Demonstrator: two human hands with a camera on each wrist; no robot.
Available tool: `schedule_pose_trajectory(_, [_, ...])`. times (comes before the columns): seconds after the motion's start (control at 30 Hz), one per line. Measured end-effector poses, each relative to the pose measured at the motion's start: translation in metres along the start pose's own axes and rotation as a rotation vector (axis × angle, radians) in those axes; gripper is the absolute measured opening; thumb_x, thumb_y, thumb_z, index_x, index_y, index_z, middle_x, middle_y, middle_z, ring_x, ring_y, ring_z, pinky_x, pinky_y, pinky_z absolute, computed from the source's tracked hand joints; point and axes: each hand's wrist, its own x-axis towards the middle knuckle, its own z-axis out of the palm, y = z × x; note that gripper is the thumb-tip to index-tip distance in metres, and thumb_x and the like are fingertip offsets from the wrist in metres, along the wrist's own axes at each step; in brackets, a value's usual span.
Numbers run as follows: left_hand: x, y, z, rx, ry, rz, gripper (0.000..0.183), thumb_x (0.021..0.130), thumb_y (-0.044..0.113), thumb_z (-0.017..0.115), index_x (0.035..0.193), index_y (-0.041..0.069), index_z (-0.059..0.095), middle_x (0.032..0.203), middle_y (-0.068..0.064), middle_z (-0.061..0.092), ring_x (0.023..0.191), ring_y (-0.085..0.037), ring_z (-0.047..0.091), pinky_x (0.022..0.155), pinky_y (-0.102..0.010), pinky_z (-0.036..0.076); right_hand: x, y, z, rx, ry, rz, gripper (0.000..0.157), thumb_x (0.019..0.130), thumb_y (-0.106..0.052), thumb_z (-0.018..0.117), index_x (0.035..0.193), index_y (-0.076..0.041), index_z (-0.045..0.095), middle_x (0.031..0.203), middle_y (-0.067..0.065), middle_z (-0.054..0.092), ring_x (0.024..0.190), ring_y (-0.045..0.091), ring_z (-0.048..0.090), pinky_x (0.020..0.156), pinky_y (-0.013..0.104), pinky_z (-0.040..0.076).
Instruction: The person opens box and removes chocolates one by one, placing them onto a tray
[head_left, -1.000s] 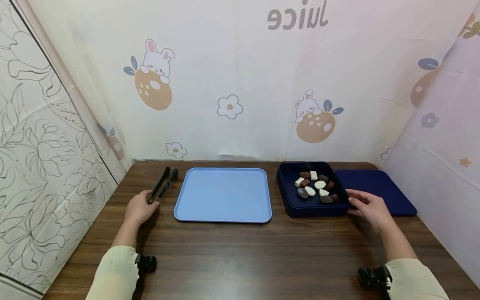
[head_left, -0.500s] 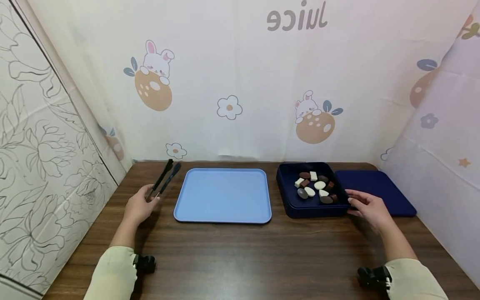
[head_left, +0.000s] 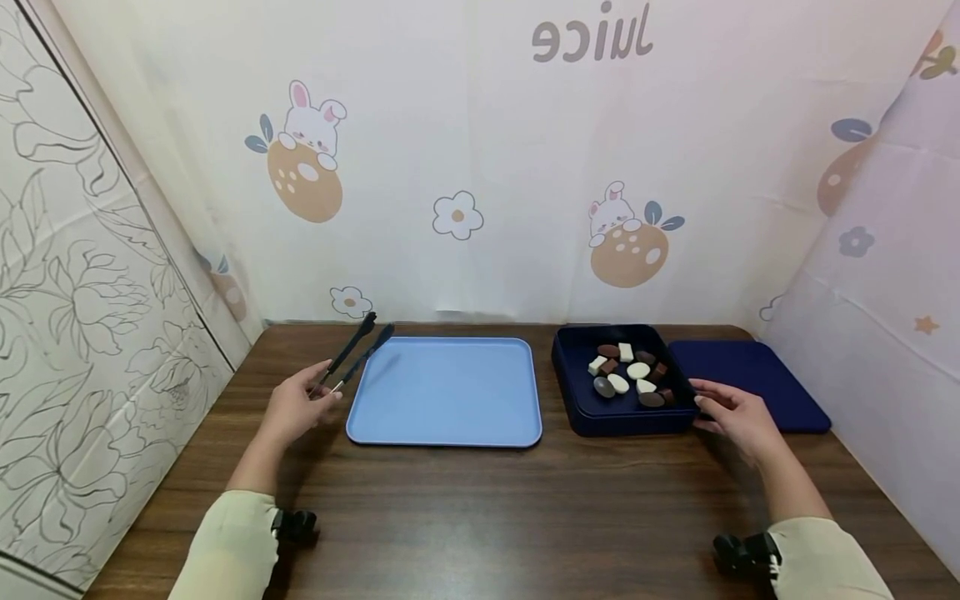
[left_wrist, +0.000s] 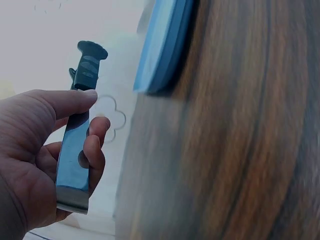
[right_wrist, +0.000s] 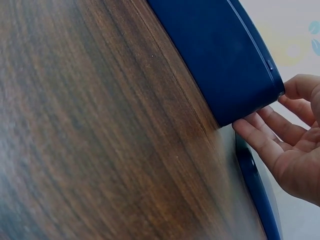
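A: What's just changed on the left?

B: The tongs (head_left: 354, 343). The left hand (head_left: 296, 406) has raised them and carried them rightward; in the head view their tips now overlap the far left corner of the blue tray (head_left: 450, 400).

A: How are they held?

B: Pinched between thumb and fingers, with the two arms apart.

A: And the right hand (head_left: 741, 421)?

B: Unmoved. Its fingers are extended against the right side of the navy box (head_left: 626, 423), touching rather than wrapped round it.

A: So where does that leave the work?

B: I'd say the tongs are picked up but not yet used: the chocolates (head_left: 638, 371) all look unshifted in the box, right of the tray, with the lid (head_left: 757, 383) further right.
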Motion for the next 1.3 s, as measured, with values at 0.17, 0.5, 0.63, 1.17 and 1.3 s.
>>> schedule_pose_trajectory(0.17, [0.001,0.008,0.005,-0.018,0.022,0.055,0.056,0.088,0.011,0.072,0.139,0.003,0.05,0.097,-0.017,0.067,0.068,-0.018,0.062,0.057,-0.031,0.052,-0.001,-0.001,0.002,-0.027,0.007,0.003,0.041,0.099,-0.013,0.059,0.137,0.001,0.055,0.104,-0.019,0.064,0.094,-0.003,0.062,0.076,0.03,0.056])
schedule_pose_trajectory(0.5, [0.002,0.022,0.021,-0.023,-0.016,0.105,0.054,0.087,0.015,0.075,0.137,0.007,0.057,0.092,-0.011,0.066,0.081,-0.025,0.056,0.057,-0.032,0.051,-0.001,0.001,0.002,-0.049,0.014,0.008,0.043,0.099,-0.012,0.059,0.138,0.003,0.052,0.104,-0.018,0.063,0.094,-0.003,0.062,0.077,0.031,0.056])
schedule_pose_trajectory(0.63, [0.001,0.028,0.027,-0.047,-0.063,0.086,0.055,0.087,0.018,0.076,0.138,0.012,0.058,0.088,-0.009,0.064,0.076,-0.024,0.055,0.058,-0.032,0.051,-0.002,0.0,0.004,-0.06,0.021,0.014,0.043,0.099,-0.013,0.058,0.138,0.005,0.051,0.104,-0.018,0.064,0.093,-0.003,0.062,0.076,0.03,0.056])
schedule_pose_trajectory(1.17, [0.006,0.054,0.055,-0.162,-0.251,0.134,0.056,0.086,0.013,0.076,0.139,0.015,0.058,0.086,-0.006,0.063,0.066,-0.019,0.057,0.055,-0.033,0.053,-0.002,0.0,0.005,-0.061,0.043,0.017,0.043,0.099,-0.014,0.058,0.138,0.004,0.052,0.103,-0.018,0.064,0.093,-0.003,0.062,0.075,0.029,0.056])
schedule_pose_trajectory(1.3, [0.007,0.062,0.062,-0.166,-0.273,0.144,0.055,0.086,0.013,0.077,0.138,0.016,0.059,0.085,-0.004,0.063,0.065,-0.019,0.056,0.056,-0.033,0.052,-0.003,-0.002,0.005,-0.071,0.05,0.02,0.044,0.099,-0.016,0.058,0.138,0.004,0.051,0.103,-0.018,0.064,0.093,-0.003,0.062,0.075,0.029,0.056])
